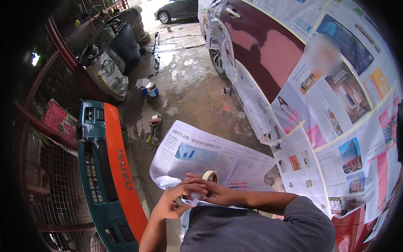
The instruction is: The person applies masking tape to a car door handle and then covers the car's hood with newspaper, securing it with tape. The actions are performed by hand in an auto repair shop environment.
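Wet floor (178, 69), stuffed sack (110, 76), blue-white can (152, 89), hands (171, 201) together, left (171, 201) pinching newspaper (201, 147), right (220, 194) at tape roll (214, 176), hold unclear

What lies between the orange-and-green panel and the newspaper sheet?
The head view shows a strip of floor there, with small clutter near the upper left edge of the newspaper sheet.

1. We see the loose newspaper (201, 153) as greyish white, dark print, blue bar-chart block, pink patch low down.
2. Tape roll (207, 174): pale cream.
3. Car door (259, 31): maroon, blotched with pink.
4. Masking sheets (294, 145) we see on the car: white with blue, orange and pink blocks.
5. Bumper (90, 168): dark teal, orange band (114, 140).
6. Can (152, 89): blue and white.
7. Shirt (260, 229): plain dark grey.
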